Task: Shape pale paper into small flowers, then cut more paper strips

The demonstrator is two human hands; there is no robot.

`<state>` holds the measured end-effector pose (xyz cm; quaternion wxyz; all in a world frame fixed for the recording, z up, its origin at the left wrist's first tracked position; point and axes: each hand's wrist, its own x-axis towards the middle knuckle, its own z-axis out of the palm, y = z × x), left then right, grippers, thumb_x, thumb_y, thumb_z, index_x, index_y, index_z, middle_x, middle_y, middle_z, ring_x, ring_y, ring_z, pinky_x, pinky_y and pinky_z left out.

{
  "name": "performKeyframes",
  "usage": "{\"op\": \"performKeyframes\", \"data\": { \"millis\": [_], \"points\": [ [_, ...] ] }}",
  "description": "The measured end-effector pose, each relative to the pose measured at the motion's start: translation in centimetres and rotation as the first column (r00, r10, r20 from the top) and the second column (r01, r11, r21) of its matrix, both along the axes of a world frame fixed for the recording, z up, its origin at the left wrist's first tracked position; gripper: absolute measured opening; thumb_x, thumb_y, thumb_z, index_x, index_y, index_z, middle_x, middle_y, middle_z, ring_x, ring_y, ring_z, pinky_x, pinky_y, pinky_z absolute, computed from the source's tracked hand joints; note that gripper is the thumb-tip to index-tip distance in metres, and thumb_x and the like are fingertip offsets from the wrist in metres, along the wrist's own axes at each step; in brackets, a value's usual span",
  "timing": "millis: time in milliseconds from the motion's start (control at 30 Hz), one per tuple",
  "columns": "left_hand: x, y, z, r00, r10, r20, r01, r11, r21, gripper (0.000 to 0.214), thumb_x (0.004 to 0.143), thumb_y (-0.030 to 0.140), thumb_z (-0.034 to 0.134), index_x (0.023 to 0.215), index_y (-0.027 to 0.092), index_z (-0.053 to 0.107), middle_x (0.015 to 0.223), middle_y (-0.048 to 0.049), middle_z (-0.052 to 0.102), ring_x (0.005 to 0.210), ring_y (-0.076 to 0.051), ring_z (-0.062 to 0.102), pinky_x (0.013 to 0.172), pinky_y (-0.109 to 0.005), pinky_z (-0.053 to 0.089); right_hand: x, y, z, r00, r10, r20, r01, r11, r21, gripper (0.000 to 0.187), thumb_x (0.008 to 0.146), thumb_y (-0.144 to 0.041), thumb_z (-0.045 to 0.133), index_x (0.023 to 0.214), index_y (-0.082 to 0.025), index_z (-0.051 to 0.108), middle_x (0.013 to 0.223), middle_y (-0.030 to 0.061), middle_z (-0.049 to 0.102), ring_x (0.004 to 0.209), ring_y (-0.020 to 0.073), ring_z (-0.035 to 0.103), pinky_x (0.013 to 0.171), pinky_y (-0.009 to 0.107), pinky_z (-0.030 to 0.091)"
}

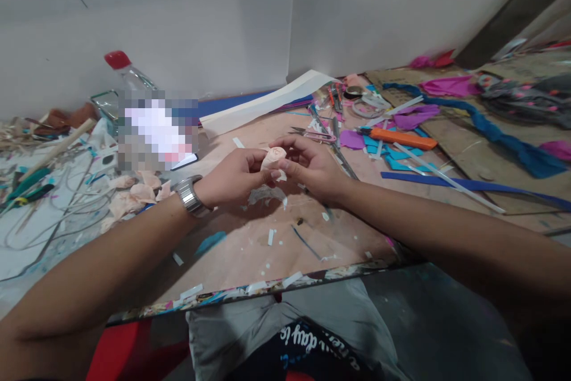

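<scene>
A small rolled rosebud of pale pink paper [273, 158] is held between both my hands above the brown work board [250, 244]. My left hand [232, 178], with a metal watch [190, 195] on its wrist, pinches the bud from the left. My right hand [312, 167] closes its fingers round the bud from the right and over its top. A scrap of clear tape or film [266, 195] hangs just under the hands.
Loose pink petals [134, 194] lie left of my wrist, near a plastic bottle with a red cap [129, 81]. Scissors [312, 133], an orange cutter [397, 138], tape rolls [368, 106], blue and magenta paper scraps crowd the right. Wires and pliers [31, 188] lie far left.
</scene>
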<state>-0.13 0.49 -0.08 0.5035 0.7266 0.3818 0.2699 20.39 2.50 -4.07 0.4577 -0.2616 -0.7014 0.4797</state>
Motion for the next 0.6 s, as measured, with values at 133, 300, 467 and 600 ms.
{"op": "performKeyframes", "data": {
  "millis": [133, 300, 467, 600],
  "points": [
    [0.12, -0.05, -0.09, 1.0, 0.024, 0.018, -0.023, 0.999, -0.038, 0.023, 0.088, 0.035, 0.074, 0.093, 0.012, 0.072, 0.086, -0.0052, 0.074, 0.074, -0.013, 0.066, 0.067, -0.024, 0.051, -0.05, 0.28, -0.25, 1.0, -0.008, 0.016, 0.007, 1.0, 0.029, 0.035, 0.09, -0.047, 0.076, 0.112, -0.021, 0.07, 0.104, 0.005, 0.071, 0.091, 0.0186, 0.066, 0.082, 0.033, 0.055],
    [0.08, -0.12, -0.02, 0.999, 0.037, 0.009, -0.037, 0.999, -0.015, 0.023, 0.091, 0.035, 0.07, 0.094, 0.013, 0.072, 0.086, -0.0052, 0.073, 0.073, -0.013, 0.064, 0.066, -0.023, 0.049, -0.05, 0.41, -0.17, 0.999, -0.024, 0.027, 0.022, 0.998, 0.06, 0.031, 0.092, -0.048, 0.074, 0.108, -0.021, 0.071, 0.103, 0.0055, 0.072, 0.091, 0.019, 0.065, 0.077, 0.031, 0.054],
    [-0.18, 0.0, 0.04, 0.991, 0.058, -0.119, -0.049, 0.996, 0.08, 0.037, 0.096, 0.048, 0.063, 0.086, 0.014, 0.071, 0.075, -0.0029, 0.064, 0.065, -0.011, 0.055, 0.058, -0.023, 0.04, -0.11, 0.25, -0.04, 0.999, -0.044, -0.018, 0.045, 0.999, 0.026, 0.032, 0.089, -0.047, 0.077, 0.107, -0.021, 0.072, 0.099, 0.0045, 0.072, 0.081, 0.0159, 0.063, 0.064, 0.027, 0.05],
    [-0.17, 0.1, 0.36, 0.991, 0.065, -0.121, -0.052, 0.993, 0.102, 0.037, 0.093, 0.048, 0.065, 0.078, 0.014, 0.066, 0.07, -0.0008, 0.058, 0.062, -0.011, 0.049, 0.058, -0.024, 0.038, -0.27, 0.43, -0.21, 0.998, -0.041, -0.046, 0.04, 0.999, -0.024, 0.036, 0.085, -0.048, 0.081, 0.105, -0.02, 0.072, 0.095, 0.0037, 0.072, 0.076, 0.0146, 0.061, 0.062, 0.026, 0.048]
  ]
}}
